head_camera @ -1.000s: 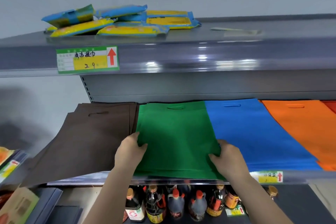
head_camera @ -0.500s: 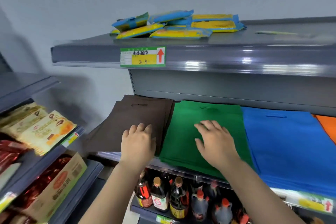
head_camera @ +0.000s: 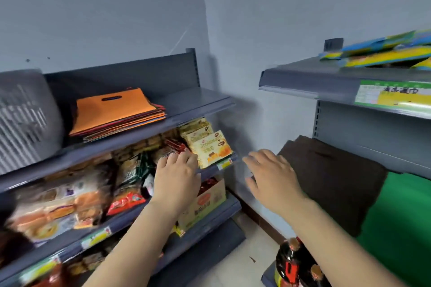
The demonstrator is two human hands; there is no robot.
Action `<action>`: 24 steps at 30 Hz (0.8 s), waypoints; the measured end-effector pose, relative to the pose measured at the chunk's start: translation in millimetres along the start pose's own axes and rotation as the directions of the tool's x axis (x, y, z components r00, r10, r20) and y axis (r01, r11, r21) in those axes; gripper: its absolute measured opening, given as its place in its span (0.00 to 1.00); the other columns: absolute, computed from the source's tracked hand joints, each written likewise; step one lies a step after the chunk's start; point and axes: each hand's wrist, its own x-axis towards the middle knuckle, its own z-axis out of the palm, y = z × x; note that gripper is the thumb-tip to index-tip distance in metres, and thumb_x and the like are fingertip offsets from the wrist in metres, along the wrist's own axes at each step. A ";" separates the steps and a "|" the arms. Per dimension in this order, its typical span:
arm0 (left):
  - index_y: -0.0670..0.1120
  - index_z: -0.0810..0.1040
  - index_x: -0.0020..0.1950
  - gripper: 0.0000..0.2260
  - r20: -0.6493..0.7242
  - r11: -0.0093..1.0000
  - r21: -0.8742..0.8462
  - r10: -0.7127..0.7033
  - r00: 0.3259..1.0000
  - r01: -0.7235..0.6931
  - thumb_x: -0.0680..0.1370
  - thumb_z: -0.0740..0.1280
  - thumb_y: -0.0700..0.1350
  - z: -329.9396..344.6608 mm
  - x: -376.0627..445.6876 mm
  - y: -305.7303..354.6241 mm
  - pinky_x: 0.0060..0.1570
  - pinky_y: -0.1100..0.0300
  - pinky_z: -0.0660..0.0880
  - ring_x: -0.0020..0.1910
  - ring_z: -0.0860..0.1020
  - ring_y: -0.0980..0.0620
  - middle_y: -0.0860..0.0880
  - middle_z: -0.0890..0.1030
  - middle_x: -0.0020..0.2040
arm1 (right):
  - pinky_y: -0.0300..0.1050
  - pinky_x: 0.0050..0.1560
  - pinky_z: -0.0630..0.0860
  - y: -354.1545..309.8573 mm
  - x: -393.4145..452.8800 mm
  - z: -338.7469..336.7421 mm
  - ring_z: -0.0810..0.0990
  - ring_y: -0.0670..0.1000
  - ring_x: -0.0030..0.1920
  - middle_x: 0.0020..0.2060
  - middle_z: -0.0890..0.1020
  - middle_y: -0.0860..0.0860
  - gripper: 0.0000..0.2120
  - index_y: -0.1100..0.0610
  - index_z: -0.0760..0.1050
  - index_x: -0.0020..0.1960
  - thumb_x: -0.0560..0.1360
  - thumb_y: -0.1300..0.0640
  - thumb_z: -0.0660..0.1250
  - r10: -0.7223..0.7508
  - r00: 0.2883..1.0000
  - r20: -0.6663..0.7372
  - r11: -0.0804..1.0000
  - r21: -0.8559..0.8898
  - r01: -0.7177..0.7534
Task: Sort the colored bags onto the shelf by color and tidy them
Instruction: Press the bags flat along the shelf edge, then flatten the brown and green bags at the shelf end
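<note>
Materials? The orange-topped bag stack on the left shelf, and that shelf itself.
Bag stack: likely thin non-woven fabric, matte; flat sheets with a die-cut handle slot and no gloss. Left shelf: looks like painted sheet metal, grey, satin; thin folded front lip and a perforated upright behind. Motion blur leaves texture uncertain.

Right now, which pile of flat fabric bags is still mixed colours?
The stack topped by an orange bag on the left rack's upper shelf: several colours show at its edges. The brown pile and green pile on the right are each one colour.

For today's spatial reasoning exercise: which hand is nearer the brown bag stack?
Right. The right hand hovers by the brown bag stack's left edge; the left hand is further left, before the snack shelf.
</note>
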 end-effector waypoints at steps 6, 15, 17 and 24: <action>0.43 0.83 0.46 0.15 -0.065 0.979 0.107 -0.166 0.984 0.172 0.62 0.76 0.47 2.8 2.6 -95.9 0.37 0.50 0.76 0.38 0.80 0.41 0.46 0.82 0.39 | 0.52 0.61 0.68 -77.9 83.6 14.9 0.71 0.56 0.64 0.62 0.75 0.51 0.18 0.56 0.73 0.64 0.76 0.53 0.64 -0.217 0.976 0.021 0.971 0.108 0.214; 0.42 0.81 0.47 0.16 -0.121 0.947 0.115 -0.286 0.951 0.300 0.62 0.78 0.45 19.1 6.7 -206.3 0.37 0.51 0.76 0.38 0.80 0.42 0.47 0.81 0.39 | 0.45 0.67 0.60 -159.4 183.5 46.0 0.62 0.49 0.70 0.70 0.66 0.45 0.22 0.50 0.62 0.73 0.80 0.49 0.56 -0.372 0.928 -0.027 0.901 0.227 0.368; 0.42 0.81 0.48 0.16 -0.120 0.945 0.094 -0.302 0.946 0.313 0.64 0.78 0.45 24.8 9.4 -220.7 0.38 0.50 0.76 0.39 0.80 0.42 0.46 0.81 0.41 | 0.44 0.67 0.61 -169.6 201.5 53.9 0.62 0.48 0.70 0.70 0.66 0.45 0.22 0.50 0.62 0.73 0.80 0.48 0.56 -0.378 0.925 -0.040 0.891 0.256 0.375; 0.42 0.80 0.52 0.16 -0.118 0.933 0.065 -0.345 0.931 0.354 0.67 0.76 0.46 48.3 31.4 -262.4 0.40 0.49 0.77 0.42 0.81 0.41 0.46 0.82 0.44 | 0.43 0.66 0.62 -187.4 261.8 82.1 0.64 0.47 0.69 0.69 0.68 0.45 0.21 0.51 0.65 0.72 0.80 0.48 0.57 -0.384 0.921 -0.063 0.864 0.328 0.382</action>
